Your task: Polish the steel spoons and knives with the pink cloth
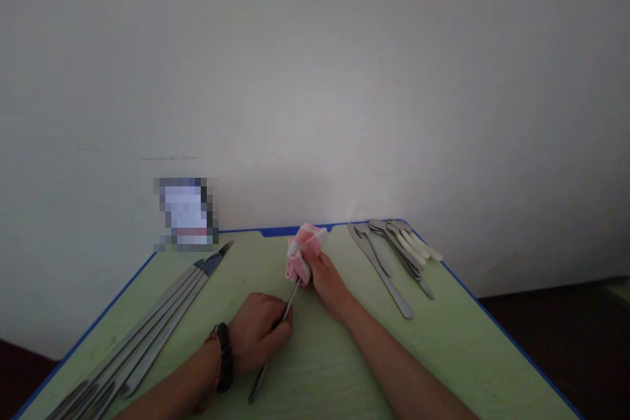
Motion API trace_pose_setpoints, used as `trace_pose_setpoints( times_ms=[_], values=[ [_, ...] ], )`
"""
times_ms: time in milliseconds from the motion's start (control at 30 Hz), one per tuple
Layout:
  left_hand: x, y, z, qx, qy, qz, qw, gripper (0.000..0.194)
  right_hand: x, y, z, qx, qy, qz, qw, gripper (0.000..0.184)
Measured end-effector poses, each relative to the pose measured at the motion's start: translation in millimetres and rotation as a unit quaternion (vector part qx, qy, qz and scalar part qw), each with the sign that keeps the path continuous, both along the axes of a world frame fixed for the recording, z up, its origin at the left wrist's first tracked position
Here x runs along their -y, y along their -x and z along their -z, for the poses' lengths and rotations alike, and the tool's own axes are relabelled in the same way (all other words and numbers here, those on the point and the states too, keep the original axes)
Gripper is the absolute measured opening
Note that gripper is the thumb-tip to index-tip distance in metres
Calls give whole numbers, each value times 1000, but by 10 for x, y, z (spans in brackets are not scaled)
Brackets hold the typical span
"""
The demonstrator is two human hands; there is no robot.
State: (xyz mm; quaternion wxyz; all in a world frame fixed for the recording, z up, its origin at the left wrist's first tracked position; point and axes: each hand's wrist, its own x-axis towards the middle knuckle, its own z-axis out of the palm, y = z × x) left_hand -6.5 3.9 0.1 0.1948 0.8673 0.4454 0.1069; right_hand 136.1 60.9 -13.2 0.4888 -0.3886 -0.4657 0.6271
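Observation:
My left hand, with a dark bracelet at the wrist, is closed round a slim metal piece of cutlery. Its lower end sticks out below my fist and its shaft slants up to the right. The upper end goes into a folded pink and white cloth, so its kind is hidden. My right hand grips that cloth, wrapped about the upper end, above the green tabletop.
Several long metal knives lie side by side on the left of the green table. To the right are a table knife, a fork, spoons and white-handled cutlery. A blurred-out phone-like object leans at the back left, against the wall.

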Motion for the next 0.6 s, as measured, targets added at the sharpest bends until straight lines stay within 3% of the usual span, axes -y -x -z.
trace_pose_setpoints(
  times_ms=[233,400,600],
  values=[
    [4,-9,19,-15,-1,-1,1000,23,-51,17,-14,-175,83,43,980,48],
    [6,-13,13,-13,1,-1,1000,25,-63,19,-48,-185,72,67,978,57],
    [13,-14,-10,-14,0,2,1000,24,-94,29,7,-188,42,132,972,47]
  ],
)
